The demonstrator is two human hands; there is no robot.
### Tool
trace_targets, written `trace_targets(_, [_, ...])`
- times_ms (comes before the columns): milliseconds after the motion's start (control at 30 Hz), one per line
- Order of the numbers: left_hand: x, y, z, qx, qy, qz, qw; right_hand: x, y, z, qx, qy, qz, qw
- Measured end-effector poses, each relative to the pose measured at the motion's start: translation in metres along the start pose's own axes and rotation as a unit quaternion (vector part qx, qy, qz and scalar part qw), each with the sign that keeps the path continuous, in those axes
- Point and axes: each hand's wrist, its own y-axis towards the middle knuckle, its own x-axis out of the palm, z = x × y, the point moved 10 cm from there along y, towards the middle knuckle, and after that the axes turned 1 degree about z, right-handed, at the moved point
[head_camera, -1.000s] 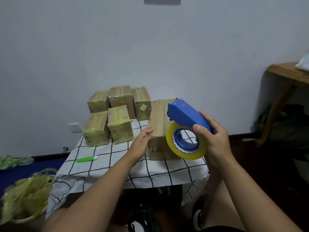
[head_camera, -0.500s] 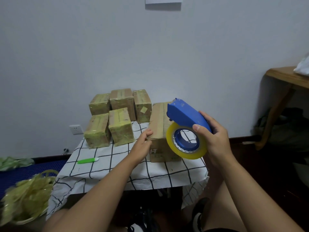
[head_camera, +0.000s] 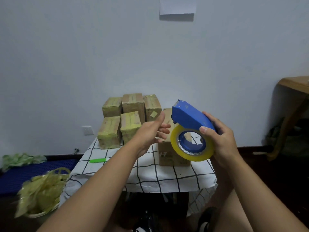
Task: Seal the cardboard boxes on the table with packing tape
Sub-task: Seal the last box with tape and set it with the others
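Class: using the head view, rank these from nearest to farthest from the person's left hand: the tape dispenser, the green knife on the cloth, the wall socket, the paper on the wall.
From the left hand:
1. Tape dispenser, just right of it, held in the right hand.
2. Green knife, lower left on the cloth.
3. Wall socket, farther left, on the wall.
4. Paper, high on the wall.

Five taped boxes (head_camera: 123, 118) packed tight along the far left edge of the surface (head_camera: 150, 180), touching one another. Brown cardboard box (head_camera: 167, 151) upright toward the right edge, near the cluster with a narrow gap between. Open cloth along the near edge and near left corner, broken only by a green cutter (head_camera: 98, 160). Above the brown box, left hand (head_camera: 150, 133) and tape dispenser (head_camera: 190, 129) in the right hand (head_camera: 220, 139) crowding the approach.
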Motion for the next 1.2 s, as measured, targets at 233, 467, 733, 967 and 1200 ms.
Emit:
trace_targets(233, [0.005, -0.004, -0.002, -0.025, -0.075, -0.059, 0.995, 0.013, -0.003, 0.003, 0.001, -0.003, -0.028, 1.0])
trace_targets(467, [-0.007, -0.006, -0.01, -0.101, -0.176, -0.021, 0.979, 0.014, -0.004, 0.006, -0.005, -0.029, -0.045, 0.999])
trace_targets(733, [-0.043, 0.017, 0.002, -0.049, 0.055, 0.046, 0.996, 0.01, 0.002, -0.005, -0.023, -0.159, -0.121, 0.979])
trace_targets(967, [-0.051, 0.033, -0.043, -0.052, 0.098, 0.095, 0.989, -0.033, 0.022, -0.008, 0.0, -0.299, -0.185, 0.936])
trace_targets(1200, [-0.037, 0.036, -0.075, -0.054, 0.076, 0.136, 0.986, -0.046, 0.036, 0.009, 0.014, -0.366, -0.22, 0.904])
